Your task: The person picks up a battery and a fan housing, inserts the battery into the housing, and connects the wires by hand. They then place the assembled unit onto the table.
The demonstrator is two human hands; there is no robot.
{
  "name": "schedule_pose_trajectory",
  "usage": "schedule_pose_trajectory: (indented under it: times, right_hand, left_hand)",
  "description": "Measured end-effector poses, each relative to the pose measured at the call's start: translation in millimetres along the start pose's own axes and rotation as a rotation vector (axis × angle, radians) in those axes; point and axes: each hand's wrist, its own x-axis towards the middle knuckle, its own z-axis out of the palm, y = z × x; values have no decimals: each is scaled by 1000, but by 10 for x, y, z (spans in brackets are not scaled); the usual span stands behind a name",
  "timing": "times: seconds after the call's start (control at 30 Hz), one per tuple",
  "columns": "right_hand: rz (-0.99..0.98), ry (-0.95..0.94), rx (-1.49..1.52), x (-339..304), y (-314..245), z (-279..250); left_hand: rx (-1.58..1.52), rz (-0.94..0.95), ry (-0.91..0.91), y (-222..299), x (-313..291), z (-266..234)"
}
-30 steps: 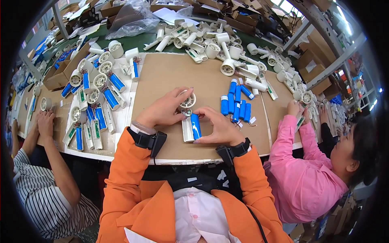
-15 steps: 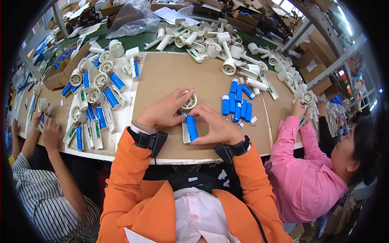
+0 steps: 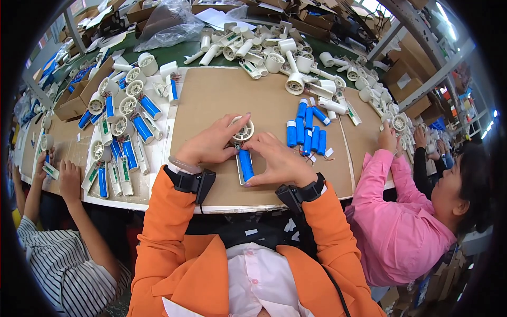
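Note:
A white handheld-fan body lies on the cardboard in front of me, its round spoked head (image 3: 243, 130) pointing away from me. In its open handle shell (image 3: 241, 178) rests a blue cylindrical battery (image 3: 246, 165), with white rim showing along its sides. My left hand (image 3: 212, 140) curls round the left of the fan head, thumb near the neck. My right hand (image 3: 279, 160) spans the battery, its index finger by the top end and its thumb at the lower end. Small wires at the neck are partly hidden by my fingers.
Loose blue batteries (image 3: 300, 130) lie right of my hands. White fan bodies (image 3: 274, 62) are heaped at the back. Fans with batteries (image 3: 128, 146) crowd the left, near a cardboard box (image 3: 84, 95). Co-workers sit either side: a striped sleeve (image 3: 58, 253) and a pink sleeve (image 3: 377, 179).
The battery has shifted from lying partly over the shell's right side to lying within it. My right fingers have moved slightly left with it. At left, a co-worker's hands have drawn apart.

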Motion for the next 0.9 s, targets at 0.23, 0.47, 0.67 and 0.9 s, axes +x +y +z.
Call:
schedule_pose_trajectory:
  times: [0.23, 0.47, 0.67, 0.9]
  right_hand:
    - [36, 53, -6, -37, -3, 72]
    - [162, 38, 101, -78, -2, 92]
    - [142, 69, 126, -76, 19, 207]
    - [181, 59, 138, -60, -19, 234]
  left_hand:
    - [-41, -46, -2, 16, 2, 15]
    - [-16, -47, -3, 42, -8, 23]
    - [-79, -33, -29, 69, -51, -4]
    - [-121, -118, -17, 65, -19, 59]
